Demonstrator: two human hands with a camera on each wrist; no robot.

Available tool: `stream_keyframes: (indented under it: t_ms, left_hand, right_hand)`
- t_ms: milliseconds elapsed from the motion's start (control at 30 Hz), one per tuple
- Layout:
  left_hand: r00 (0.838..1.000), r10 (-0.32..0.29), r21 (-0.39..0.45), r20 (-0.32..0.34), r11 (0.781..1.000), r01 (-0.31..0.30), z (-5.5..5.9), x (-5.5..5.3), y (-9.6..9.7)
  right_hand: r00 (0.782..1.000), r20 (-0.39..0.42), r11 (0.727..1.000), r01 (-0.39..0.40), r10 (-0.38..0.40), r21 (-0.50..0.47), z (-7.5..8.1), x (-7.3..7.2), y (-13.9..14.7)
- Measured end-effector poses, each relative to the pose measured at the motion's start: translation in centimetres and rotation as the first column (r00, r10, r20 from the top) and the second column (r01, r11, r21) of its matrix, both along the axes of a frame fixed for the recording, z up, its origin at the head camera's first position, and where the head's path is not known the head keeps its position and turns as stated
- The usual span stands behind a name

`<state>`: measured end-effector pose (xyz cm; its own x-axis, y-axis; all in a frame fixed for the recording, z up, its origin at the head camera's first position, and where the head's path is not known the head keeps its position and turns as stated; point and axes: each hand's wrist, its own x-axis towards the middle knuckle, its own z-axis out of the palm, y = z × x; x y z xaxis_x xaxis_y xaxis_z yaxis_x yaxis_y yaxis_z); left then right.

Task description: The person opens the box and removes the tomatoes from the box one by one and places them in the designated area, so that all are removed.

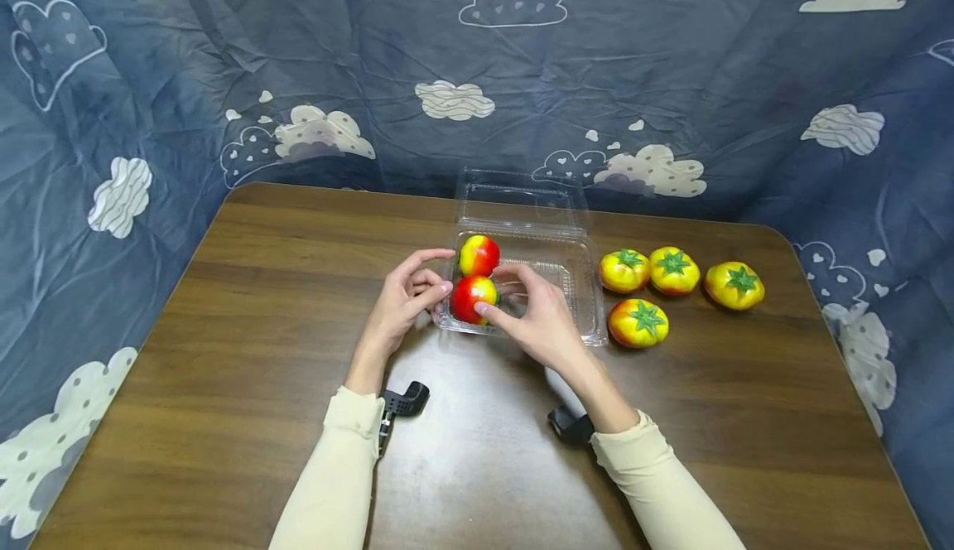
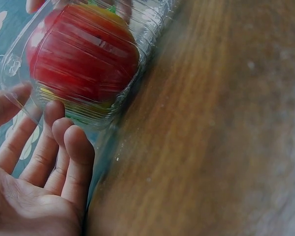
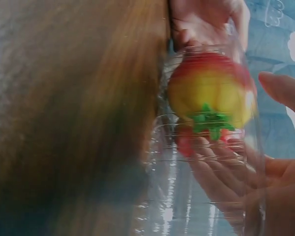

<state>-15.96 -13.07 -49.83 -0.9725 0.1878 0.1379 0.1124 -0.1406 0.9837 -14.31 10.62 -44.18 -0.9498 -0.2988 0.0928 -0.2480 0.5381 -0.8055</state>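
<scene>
Two red and yellow toy tomatoes lie on their sides in the left part of a clear plastic clamshell box (image 1: pixel 555 272). My right hand (image 1: pixel 542 318) reaches into the box and holds the nearer tomato (image 1: pixel 468 300), thumb on its near side and fingers behind it. That tomato's green star-shaped stem (image 3: pixel 213 119) faces right. Just beyond it lies the other tomato (image 1: pixel 479 255). At the box's left rim is my left hand (image 1: pixel 402 297), its fingertips touching the plastic (image 2: pixel 105 120) with the fingers loosely bent. The box wall stands between these fingers and the tomatoes.
Several more toy tomatoes (image 1: pixel 638 323) stand to the right of the box with their green stems up. The box's lid (image 1: pixel 522 202) is raised at the back, close to the far edge of the wooden table (image 1: pixel 246 326). A blue cloud-patterned cloth (image 1: pixel 417 53) hangs behind.
</scene>
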Motion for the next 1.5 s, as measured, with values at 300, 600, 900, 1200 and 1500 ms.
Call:
stream_keyframes:
  t_ms: [300, 600, 900, 1200, 1500]
  left_hand:
    - [1.000, -0.006, 0.005, 0.003, 1.000, 0.006, 0.0, -0.2, 0.1]
    - [1.000, -0.003, 0.009, 0.003, 1.000, 0.003, -0.1, -0.2, 0.0]
    - [1.000, -0.002, 0.020, 0.007, 1.000, 0.002, 0.1, -0.1, 0.0]
    - [1.000, -0.003, 0.022, 0.016, 1.000, 0.003, -0.1, -0.2, 0.0]
    - [1.000, 0.001, 0.015, 0.016, 1.000, -0.001, 0.1, -0.1, 0.1]
  right_hand:
    - [1.000, -0.024, 0.995, -0.011, 0.013, 0.096, -0.6, 0.2, -0.4]
    - [0.998, 0.032, 0.984, -0.055, 0.050, 0.167, -0.5, -0.1, -0.5]
    - [0.999, 0.023, 0.991, -0.038, 0.035, 0.128, -0.5, -0.2, -0.6]
    - [1.000, 0.012, 0.998, 0.005, -0.005, 0.058, 0.0, 0.3, -0.4]
    - [0.999, -0.037, 0.998, 0.016, -0.014, 0.057, 1.6, 0.9, 0.2]
